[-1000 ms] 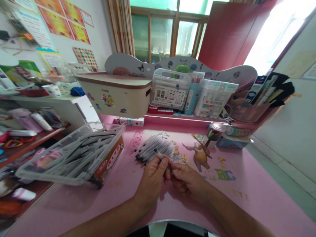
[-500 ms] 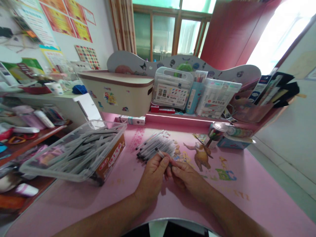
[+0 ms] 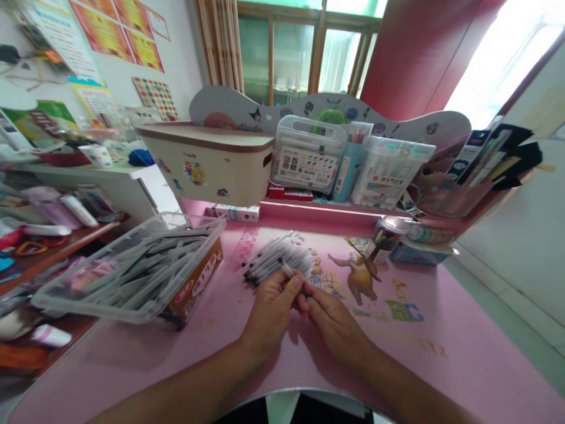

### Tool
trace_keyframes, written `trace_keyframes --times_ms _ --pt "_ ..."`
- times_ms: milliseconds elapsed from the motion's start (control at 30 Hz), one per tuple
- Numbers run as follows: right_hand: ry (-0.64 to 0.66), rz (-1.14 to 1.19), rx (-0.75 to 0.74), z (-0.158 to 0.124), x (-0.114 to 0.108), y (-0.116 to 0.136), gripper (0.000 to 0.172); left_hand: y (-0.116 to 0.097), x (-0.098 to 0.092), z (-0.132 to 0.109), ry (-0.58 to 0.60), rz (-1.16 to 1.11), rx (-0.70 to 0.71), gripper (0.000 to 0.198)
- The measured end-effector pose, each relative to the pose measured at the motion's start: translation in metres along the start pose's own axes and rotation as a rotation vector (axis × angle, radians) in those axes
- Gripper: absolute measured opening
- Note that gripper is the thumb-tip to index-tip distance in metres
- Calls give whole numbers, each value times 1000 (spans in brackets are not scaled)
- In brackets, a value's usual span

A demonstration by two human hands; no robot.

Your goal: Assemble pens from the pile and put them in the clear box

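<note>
Both of my hands meet over the pink desk (image 3: 441,377), just in front of a pile of pens (image 3: 277,260) with black caps. My left hand (image 3: 270,311) is closed around one pen (image 3: 286,270), whose black-tipped end sticks out above the thumb. My right hand (image 3: 329,318) pinches the pen's other end, fingers curled, and that end is hidden between the two hands. A clear plastic box (image 3: 132,272) filled with several more pens sits to the left.
At the back stand a cream storage bin (image 3: 207,162), marker cases (image 3: 306,156) and a second marker case (image 3: 388,172). A small can (image 3: 385,235) is at the right. Cluttered shelves (image 3: 48,235) lie to the left.
The hands have stayed together on the pen, shifting only slightly; the view has moved a little.
</note>
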State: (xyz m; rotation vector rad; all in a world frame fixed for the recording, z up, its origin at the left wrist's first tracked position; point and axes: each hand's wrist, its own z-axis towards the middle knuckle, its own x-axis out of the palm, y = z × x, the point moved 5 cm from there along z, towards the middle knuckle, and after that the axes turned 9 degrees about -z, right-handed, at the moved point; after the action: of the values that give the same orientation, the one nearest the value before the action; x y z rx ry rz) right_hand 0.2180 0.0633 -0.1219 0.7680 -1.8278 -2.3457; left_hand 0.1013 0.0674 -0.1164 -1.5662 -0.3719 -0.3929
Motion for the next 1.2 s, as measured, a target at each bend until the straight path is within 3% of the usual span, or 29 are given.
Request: trace_keyframes --times_ms 267,367,467,600,900,1033,1200 --pt "15 63 67 0 -2 -2 30 -9 -2 3 -16 -29 -3 24" --pt "42 98 120 2 -8 -8 44 -12 -5 5 2 -17 -25 25" --pt "-53 105 170 5 -20 -16 37 1 -4 2 79 12 -200 29" --pt "-155 33 210 8 -32 -23 51 15 -1 -5 229 196 -298 23" --pt "-111 -110 227 13 -37 -28 55 20 -5 -7 240 298 -335 23" --pt "-80 -38 214 12 -36 -32 55 22 -4 -7 296 209 -372 29" --pt "-10 55 191 11 -33 -24 46 20 -8 -3 272 81 -471 41"
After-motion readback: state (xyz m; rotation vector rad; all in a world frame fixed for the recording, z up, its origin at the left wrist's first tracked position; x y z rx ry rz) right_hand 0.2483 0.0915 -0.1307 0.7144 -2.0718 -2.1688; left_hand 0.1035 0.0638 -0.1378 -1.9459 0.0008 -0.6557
